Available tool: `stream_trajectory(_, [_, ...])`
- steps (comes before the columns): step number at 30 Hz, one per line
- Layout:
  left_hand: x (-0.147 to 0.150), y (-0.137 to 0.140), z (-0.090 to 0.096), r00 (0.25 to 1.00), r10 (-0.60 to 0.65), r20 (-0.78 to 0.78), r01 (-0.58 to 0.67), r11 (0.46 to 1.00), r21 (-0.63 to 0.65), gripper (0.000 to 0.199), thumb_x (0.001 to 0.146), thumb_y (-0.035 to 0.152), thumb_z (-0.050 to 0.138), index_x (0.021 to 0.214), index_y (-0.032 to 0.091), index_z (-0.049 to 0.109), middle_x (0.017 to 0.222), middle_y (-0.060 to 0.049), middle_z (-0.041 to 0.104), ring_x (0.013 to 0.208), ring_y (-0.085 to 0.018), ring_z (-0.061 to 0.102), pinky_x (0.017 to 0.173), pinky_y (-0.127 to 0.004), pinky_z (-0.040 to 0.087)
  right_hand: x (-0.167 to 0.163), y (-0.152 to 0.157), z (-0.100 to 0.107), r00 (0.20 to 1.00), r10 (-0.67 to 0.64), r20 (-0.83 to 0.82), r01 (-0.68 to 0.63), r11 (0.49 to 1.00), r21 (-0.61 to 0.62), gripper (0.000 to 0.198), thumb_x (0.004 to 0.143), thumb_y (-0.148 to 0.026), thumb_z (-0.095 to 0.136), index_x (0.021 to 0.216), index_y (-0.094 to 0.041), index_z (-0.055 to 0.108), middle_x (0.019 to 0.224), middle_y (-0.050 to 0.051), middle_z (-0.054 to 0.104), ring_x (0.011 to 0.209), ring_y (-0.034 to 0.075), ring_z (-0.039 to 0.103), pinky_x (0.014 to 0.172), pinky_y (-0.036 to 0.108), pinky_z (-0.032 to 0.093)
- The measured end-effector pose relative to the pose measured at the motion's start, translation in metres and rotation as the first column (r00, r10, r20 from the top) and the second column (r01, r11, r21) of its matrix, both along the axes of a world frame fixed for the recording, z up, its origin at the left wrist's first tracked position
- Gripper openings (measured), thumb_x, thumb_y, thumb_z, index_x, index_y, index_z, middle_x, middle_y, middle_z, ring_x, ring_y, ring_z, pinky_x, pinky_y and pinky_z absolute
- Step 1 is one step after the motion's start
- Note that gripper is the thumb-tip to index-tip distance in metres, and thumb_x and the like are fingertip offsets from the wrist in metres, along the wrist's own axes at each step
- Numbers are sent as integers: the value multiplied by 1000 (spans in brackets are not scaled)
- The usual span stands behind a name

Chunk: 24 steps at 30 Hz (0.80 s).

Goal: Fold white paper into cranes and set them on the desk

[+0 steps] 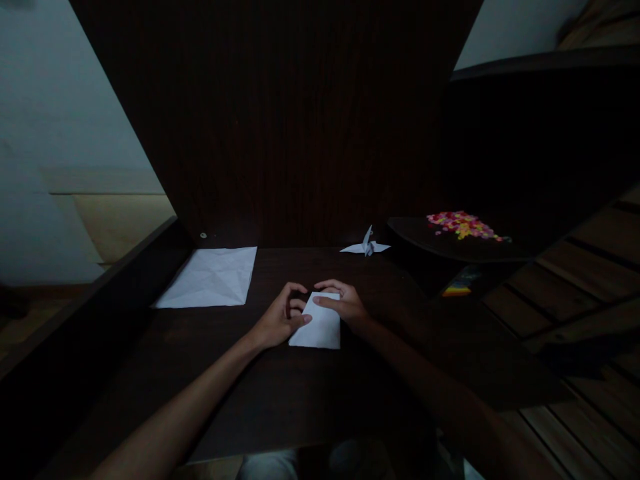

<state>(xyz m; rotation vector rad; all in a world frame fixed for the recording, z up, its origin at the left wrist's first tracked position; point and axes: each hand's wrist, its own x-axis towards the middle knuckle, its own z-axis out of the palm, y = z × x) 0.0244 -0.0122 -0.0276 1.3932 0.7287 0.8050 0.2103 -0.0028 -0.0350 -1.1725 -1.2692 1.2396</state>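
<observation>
A small folded sheet of white paper (324, 328) is held above the dark desk, between my two hands. My left hand (281, 320) grips its left edge, thumb on the front and curled fingers behind. My right hand (346, 303) holds the upper right part, its thumb lying across the face of the paper and its fingers bent over the top edge. Parts of the fingers behind the paper are hidden. Beyond my right hand, a white origami crane (369, 247) rests near the back of the desk.
A creased white paper sheet (213, 277) lies at the back left of the desk (225, 400). On a raised shelf (410, 230) at the right is a pile of small pink, red and yellow pieces (465, 225). A tall dark panel (300, 120) bounds the back, and a low side board (90, 300) the left.
</observation>
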Motion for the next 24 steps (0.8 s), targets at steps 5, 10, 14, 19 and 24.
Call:
stream_trajectory(5, [-1,0,2,996,-74,-48,77,996,52,34,70,26,70,92,18,46,78,2,53,57,-6,48,49,-16,33,-1,-3,6,1000,14,-9,-15,999,-35,43,53,-30,78,92,-15,65,70,1,68,64,15,61,63,28,45])
stream_trajectory(10, [-2,0,8,982,-130,-137,137,990,43,28,71,26,68,94,12,60,82,0,56,50,-2,39,44,-15,28,-1,-3,7,998,25,-52,-25,1000,3,44,54,-26,77,96,-16,64,65,-1,66,63,14,60,64,27,45])
stream_trajectory(14, [-4,5,9,997,30,-74,-28,999,25,37,67,24,72,100,13,60,91,-3,59,56,-5,50,53,-18,39,0,1,5,978,-63,-199,51,997,-63,42,62,-30,71,102,-20,60,72,0,66,62,13,59,54,23,44])
stream_trajectory(19, [-6,14,5,963,247,105,-242,969,-55,52,58,23,78,105,15,57,103,-7,62,78,-16,64,71,-28,50,4,3,7,934,-6,-358,-27,996,-87,32,69,-31,58,99,-19,59,77,3,65,62,17,62,48,27,49])
stream_trajectory(24, [-7,16,4,936,300,182,-284,953,-110,60,54,20,80,109,15,55,109,-10,61,81,-19,65,73,-30,51,3,0,5,930,141,-341,-146,989,10,44,64,-19,60,108,-21,56,81,3,66,60,18,64,48,30,54])
